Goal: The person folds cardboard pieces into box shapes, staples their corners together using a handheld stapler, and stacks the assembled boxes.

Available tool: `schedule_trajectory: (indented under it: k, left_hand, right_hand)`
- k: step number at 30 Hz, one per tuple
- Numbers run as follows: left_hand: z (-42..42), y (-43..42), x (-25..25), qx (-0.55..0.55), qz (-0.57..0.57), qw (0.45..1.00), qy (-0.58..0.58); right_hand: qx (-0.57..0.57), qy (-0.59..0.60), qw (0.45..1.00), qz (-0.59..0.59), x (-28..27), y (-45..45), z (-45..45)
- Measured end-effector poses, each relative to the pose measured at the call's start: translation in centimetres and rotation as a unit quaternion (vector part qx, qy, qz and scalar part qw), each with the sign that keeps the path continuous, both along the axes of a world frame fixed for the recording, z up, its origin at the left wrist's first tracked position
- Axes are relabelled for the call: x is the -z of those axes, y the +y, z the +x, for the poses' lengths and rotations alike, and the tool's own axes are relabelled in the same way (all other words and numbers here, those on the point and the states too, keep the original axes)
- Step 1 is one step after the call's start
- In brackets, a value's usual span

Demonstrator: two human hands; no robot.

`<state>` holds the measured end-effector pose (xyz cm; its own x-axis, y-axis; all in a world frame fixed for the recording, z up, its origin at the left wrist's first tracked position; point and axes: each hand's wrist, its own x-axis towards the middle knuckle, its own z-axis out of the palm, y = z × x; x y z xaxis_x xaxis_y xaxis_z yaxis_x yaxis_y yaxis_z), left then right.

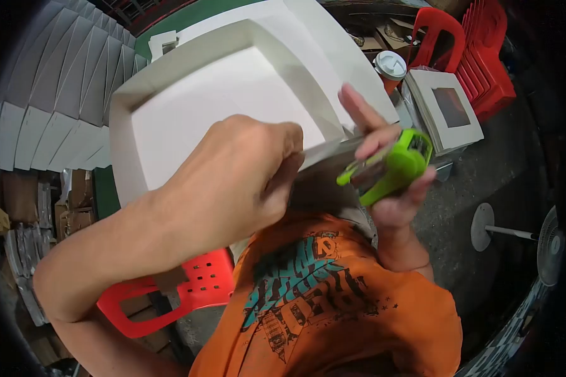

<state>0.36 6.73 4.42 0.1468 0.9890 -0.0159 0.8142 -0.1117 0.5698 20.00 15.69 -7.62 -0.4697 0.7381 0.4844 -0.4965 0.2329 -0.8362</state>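
An open white cardboard box [233, 103] with low walls lies in front of me. My left hand [245, 169] is closed at its near wall, with fingertips pinching the edge close to the near right corner. My right hand [396, 195], partly blurred, grips a bright green hand stapler [399, 164] just right of that corner. The stapler's narrow end points left toward the box wall, apart from my left fingers. Its index and middle fingers stretch up past the tool. My left hand and forearm hide part of the near wall.
White cardboard [314, 44] lies under the box. Folded white boxes [56, 94] are stacked at left. At right are a lidded cup [390, 68], a windowed box [449, 110], red chairs [484, 69] and a fan [550, 245]. A red stool [201, 283] stands below.
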Motion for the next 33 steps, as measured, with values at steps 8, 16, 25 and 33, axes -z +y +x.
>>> schedule_trajectory:
  k: [8, 16, 25, 33]
  left_hand:
    - [0.0, 1.7, 2.6, 0.0, 0.099, 0.995, -0.017]
    - [-0.4, 1.6, 3.1, -0.005, 0.108, 0.994, -0.023]
    - [-0.3, 1.6, 3.3, -0.026, 0.104, 0.993, -0.048]
    - [-0.3, 1.7, 3.7, -0.018, 0.137, 0.989, -0.046]
  right_hand:
    - [0.031, -0.07, 0.989, 0.129, 2.7, -0.7, 1.7]
    - [0.027, -0.07, 0.995, 0.063, 1.5, -1.3, 1.4]
    - [0.085, 0.078, 0.993, -0.032, -1.4, 0.0, -0.1]
    - [0.235, -0.039, 0.96, 0.149, -1.5, 2.5, -4.6]
